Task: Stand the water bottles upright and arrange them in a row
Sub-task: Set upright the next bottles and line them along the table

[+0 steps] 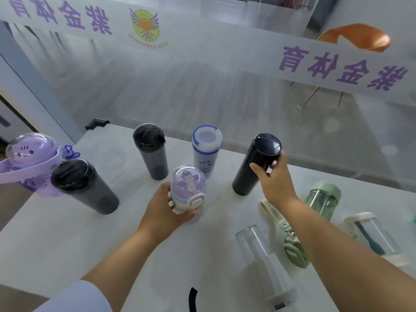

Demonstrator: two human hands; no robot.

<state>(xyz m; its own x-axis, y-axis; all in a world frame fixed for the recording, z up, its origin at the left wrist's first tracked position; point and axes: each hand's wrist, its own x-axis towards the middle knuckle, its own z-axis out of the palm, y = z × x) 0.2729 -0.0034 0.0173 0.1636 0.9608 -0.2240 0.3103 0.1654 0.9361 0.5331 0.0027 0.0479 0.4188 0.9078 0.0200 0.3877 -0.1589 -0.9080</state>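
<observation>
The left hand (167, 208) is wrapped around a small purple bottle (188, 192) with a clear dome top, fingers curled under it, near the middle of the white table (67, 239). The right hand (273, 179) grips the side of a tall dark bottle (256, 164), thumb on the left, fingers behind. Both bottles are upright. Far behind stand a grey cup (151, 151) and a blue and white bottle (206, 150). At the right, a clear bottle (262, 262) and a green bottle (324, 198) lie on their sides.

Glass partition (225, 91) with purple lettering, orange chair (358, 37) beyond.
</observation>
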